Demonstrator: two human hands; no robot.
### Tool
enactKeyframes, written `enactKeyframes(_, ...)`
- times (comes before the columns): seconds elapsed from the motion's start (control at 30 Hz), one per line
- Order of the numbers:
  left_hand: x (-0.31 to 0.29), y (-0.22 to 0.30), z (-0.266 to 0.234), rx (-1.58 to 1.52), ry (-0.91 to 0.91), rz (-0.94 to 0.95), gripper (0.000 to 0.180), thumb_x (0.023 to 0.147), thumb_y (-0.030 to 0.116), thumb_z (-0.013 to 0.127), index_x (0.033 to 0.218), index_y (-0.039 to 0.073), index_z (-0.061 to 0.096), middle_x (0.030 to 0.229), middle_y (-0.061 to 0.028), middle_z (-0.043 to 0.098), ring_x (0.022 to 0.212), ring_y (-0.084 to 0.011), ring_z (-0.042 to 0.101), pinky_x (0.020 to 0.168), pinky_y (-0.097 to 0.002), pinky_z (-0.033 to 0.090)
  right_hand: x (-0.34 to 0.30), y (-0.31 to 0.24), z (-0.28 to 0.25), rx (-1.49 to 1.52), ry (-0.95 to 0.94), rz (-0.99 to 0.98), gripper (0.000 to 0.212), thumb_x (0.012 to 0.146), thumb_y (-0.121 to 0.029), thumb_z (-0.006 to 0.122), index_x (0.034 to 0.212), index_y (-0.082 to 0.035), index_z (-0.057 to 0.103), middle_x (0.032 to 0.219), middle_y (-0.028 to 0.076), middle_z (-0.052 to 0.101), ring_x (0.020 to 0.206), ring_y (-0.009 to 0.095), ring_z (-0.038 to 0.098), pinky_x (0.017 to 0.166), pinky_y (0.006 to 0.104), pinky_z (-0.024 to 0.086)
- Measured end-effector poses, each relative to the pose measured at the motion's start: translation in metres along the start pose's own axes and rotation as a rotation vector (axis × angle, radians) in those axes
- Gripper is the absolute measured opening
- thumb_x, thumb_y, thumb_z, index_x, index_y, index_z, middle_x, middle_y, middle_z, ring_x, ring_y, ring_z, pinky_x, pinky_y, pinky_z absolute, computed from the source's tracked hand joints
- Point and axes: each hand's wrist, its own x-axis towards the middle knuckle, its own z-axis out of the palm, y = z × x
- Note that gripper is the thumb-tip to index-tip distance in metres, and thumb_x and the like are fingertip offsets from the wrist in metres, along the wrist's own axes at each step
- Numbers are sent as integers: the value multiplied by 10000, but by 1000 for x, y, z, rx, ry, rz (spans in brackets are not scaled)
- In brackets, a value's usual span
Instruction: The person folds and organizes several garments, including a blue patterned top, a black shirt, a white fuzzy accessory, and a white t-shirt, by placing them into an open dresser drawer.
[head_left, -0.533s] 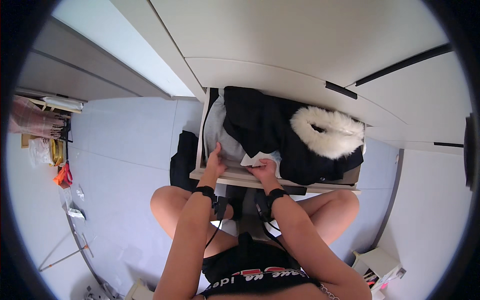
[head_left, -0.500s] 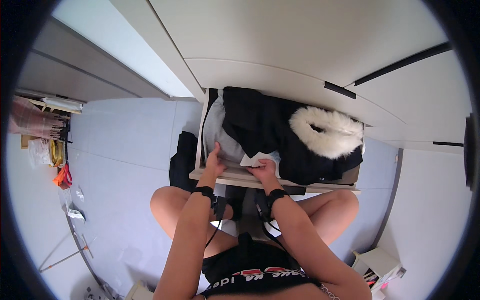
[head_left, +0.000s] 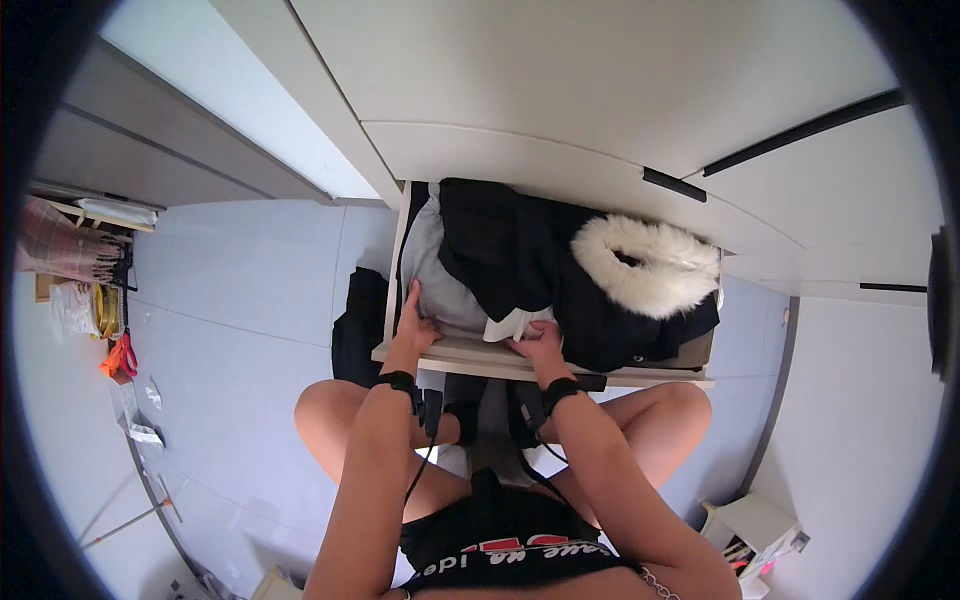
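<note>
Head view: we're sitting at an open drawer, legs straddling it, so both hands are reaching over its front wall. We're using the drawer as reference for everything below.

Left hand is lying at the drawer's front-left corner, thumb and index spread wide, touching the near edge of the grey cloth. Nothing is being pinched there as far as we can see; we're reading the spread as pressing or flattening rather than lifting.

Right hand is sitting just inside the drawer's front wall, near mid-width, with the white cloth at its fingers and thumb. Gap is looking narrow, but we can't tell whether it's clamping the fabric; fingertips are partly hidden.

Grey cloth is filling the drawer's left part, white cloth bordering it at the front. A black coat is covering the middle and right, overlapping the grey, probably because it's too bulky to lie alongside. Its cream fur collar is resting on top at the drawer's right, likely keeping the pile uncrushed.

Black fabric is lying on the floor, just left of the drawer.
</note>
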Motion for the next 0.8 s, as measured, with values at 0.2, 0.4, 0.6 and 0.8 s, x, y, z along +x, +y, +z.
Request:
enactKeyframes(0.2,-13,-8,26,-28,48,21,1155,586,614,676,1395,169,-18,1438,-182,-32,1327,-338,-20,991,-608,-27,43,36,11,1575,57,570,668,620,-108,449,1263,-67,272,1302,183,308,1207,405,289,988,618,133)
enactKeyframes(0.4,-25,-2,20,64,110,102,1112,613,646,630,1397,156,12,1450,-143,2,1334,-303,3,983,-613,-45,65,69,39,1657,-101,419,521,625,-96,437,1140,-29,402,1207,207,414,1140,428,371,959,647,177)
enactKeyframes(0.6,-4,-20,48,174,-141,-29,1147,607,724,548,1389,87,3,1447,-157,3,1332,-314,22,1012,-573,-21,109,159,3,543,15,-234,392,722,-189,569,1048,3,463,1092,201,494,1024,413,480,826,589,401)
enactKeyframes(0.8,1,-11,0,174,-28,-14,1184,588,765,498,1377,42,-9,1430,-198,49,1319,-356,47,1027,-558,67,15,20,20,564,-307,435,244,753,-143,621,925,20,562,863,141,605,802,267,604,685,375,506)
